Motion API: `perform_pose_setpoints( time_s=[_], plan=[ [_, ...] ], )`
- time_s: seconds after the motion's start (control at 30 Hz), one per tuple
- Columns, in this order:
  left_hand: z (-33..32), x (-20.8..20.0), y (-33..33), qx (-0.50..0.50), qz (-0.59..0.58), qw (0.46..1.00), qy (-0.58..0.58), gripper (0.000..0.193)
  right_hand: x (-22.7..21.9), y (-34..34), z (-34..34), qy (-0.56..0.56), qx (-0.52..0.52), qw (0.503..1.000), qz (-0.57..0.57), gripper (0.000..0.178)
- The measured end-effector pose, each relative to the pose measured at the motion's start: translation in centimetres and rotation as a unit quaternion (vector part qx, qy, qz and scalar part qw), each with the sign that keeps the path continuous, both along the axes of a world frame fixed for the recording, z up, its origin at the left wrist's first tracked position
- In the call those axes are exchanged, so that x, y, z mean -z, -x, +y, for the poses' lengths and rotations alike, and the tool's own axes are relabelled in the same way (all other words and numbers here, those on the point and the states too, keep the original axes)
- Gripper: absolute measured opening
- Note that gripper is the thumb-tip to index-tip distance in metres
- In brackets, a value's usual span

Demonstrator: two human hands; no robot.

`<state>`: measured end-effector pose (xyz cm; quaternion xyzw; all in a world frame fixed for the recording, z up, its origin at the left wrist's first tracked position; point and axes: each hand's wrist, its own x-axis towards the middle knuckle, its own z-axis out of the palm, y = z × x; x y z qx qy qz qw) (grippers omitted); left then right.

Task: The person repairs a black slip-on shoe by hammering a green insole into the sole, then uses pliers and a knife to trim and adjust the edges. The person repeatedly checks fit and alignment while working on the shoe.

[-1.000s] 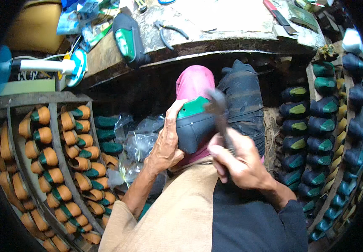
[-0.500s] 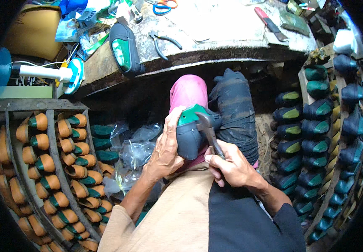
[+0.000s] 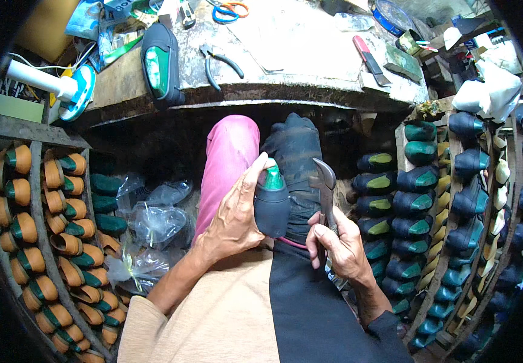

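My left hand (image 3: 232, 213) is wrapped round a dark grey shoe (image 3: 272, 212), holding it over my lap near my knees. A glossy green part (image 3: 272, 176), which looks like a shoe last, shows at the shoe's far end. In my right hand (image 3: 341, 243) is a pair of metal lasting pincers (image 3: 325, 184), gripped by the handles with the curved head pointing up and away from me. The pincers are to the right of the shoe and apart from it. My left palm and thumb hide the shoe's left side.
On the workbench (image 3: 285, 36) ahead lie another grey shoe with green (image 3: 160, 66), pliers (image 3: 220, 63), scissors (image 3: 230, 12) and a red-handled knife (image 3: 370, 60). Racks of orange shoes (image 3: 29, 260) stand left, racks of dark shoes (image 3: 409, 224) right. Plastic bags (image 3: 152, 224) lie beside my left leg.
The pincers have moved right, away from the shoe they were against. My left hand has turned the shoe, so less green shows. The view has shifted rightward.
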<state>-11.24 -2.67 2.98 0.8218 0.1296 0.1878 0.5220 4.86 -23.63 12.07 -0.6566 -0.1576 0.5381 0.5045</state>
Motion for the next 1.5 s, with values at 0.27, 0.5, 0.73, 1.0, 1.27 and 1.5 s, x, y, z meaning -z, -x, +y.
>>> perform_pose_setpoints(
  time_s=[0.27,0.5,0.73,1.0,1.27,1.5],
  plan=[
    [0.1,-0.1,0.1,0.016,-0.008,0.999,-0.036,0.137,-1.4,0.9,2.2,0.026,-0.113,0.993,-0.035,0.019],
    [-0.3,-0.5,-1.0,0.018,-0.003,0.998,-0.058,0.137,-2.7,0.2,2.2,0.062,-0.132,0.982,-0.116,0.016],
    [-0.9,-0.5,-2.6,0.03,-0.012,0.999,-0.035,0.122,-1.9,-0.5,1.6,0.051,-0.178,0.928,-0.323,0.014],
    [-1.1,-0.1,-2.2,0.025,0.0,0.997,-0.074,0.129,2.7,-0.4,-0.1,0.021,-0.035,0.982,-0.187,0.014],
    [-0.6,-1.0,-0.4,0.0,-0.039,0.995,-0.087,0.115,12.0,2.6,-1.0,-0.04,0.183,0.969,0.162,0.031],
    [-4.4,-2.3,1.6,0.083,-0.143,0.972,-0.169,0.072,12.1,2.7,2.0,-0.099,0.268,0.944,0.167,0.035]
  ],
)
